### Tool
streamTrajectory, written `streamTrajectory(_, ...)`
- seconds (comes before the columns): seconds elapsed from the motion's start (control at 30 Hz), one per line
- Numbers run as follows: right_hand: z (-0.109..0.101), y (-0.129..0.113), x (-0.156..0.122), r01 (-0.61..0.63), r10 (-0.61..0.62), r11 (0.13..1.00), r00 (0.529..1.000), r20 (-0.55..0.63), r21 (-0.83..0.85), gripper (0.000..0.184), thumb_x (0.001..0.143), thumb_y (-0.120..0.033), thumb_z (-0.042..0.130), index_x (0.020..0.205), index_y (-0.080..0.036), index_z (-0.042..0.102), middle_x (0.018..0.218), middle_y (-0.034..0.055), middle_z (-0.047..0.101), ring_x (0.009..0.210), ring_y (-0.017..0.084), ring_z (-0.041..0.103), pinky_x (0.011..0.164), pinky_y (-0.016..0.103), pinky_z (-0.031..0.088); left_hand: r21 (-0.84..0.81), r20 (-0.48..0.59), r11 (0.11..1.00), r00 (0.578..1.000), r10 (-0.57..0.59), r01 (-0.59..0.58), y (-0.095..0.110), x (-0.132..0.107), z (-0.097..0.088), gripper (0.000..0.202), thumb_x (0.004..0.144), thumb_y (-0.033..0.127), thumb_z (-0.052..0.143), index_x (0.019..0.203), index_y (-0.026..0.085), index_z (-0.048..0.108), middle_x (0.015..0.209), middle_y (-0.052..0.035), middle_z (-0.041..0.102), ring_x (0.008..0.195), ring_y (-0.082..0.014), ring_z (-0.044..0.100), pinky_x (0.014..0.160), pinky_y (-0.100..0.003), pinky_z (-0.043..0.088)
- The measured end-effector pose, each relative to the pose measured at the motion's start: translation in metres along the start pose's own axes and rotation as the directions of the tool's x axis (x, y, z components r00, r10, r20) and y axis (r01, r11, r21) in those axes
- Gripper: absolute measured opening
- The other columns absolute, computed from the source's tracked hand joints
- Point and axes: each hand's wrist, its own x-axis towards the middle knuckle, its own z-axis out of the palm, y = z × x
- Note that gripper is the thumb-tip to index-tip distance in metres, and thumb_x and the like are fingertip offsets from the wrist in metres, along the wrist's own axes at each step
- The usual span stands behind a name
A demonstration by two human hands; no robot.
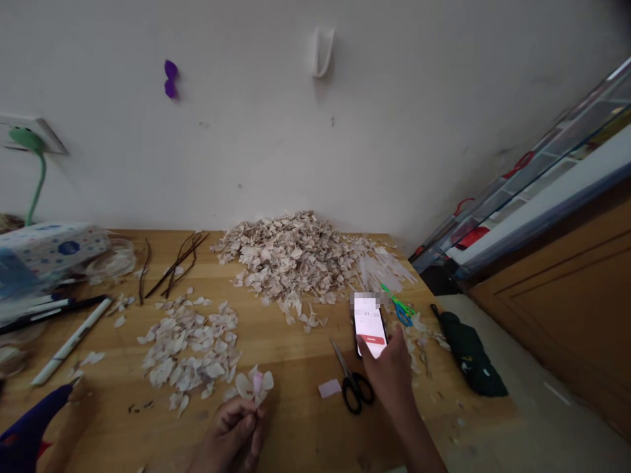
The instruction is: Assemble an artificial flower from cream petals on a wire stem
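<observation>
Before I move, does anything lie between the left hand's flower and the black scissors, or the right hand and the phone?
A pale pink slip lies on the table between the flower in the left hand and the black scissors. Nothing visible separates the right hand from the phone: in view, the two overlap.

Papery matt flower (pixel 267 381), smooth phone screen (pixel 369 323), wood tabletop (pixel 296 430), metal scissor blades (pixel 340 355)

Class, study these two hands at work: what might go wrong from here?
The right hand, at the phone, is close to the black-handled scissors; drawing back might knock them.
The left hand pinches a petal flower low down; too firm a grip might crush it.
Loose petals lie near that hand; a careless brush could scatter them.
</observation>
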Motion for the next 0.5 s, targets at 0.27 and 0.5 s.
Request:
streamTrajectory(0.27,0.008,-0.025,-0.001,-0.017,0.023,0.978,0.999,0.025,-0.206,0.106,0.084,-0.056,0.066,0.162,-0.004,0.016,0.129,0.0338,0.059,0.117,0.053,0.059,0.089,0.062,0.049,0.008,0.007,1.0,1.0,0.005,-0.005,-0.001,0.001,0.001,0.038,0.074,0.055,0.088,0.079,0.02,0.075,0.042,0.0069,0.056,0.029,-0.0053,0.037,0.032,-0.015,0.029)
streamTrajectory(0.5,0.012,-0.022,0.006,0.011,-0.014,0.985,1.0,-0.021,-0.172,0.099,0.083,-0.043,0.065,0.159,0.0,0.02,0.128,0.0338,0.059,0.112,0.048,0.062,0.091,0.058,0.049,0.023,0.019,1.0,1.0,0.017,-0.018,0.001,0.001,0.002,0.037,0.075,0.054,0.087,0.078,0.02,0.076,0.041,0.0075,0.054,0.031,-0.0054,0.035,0.034,-0.015,0.029)
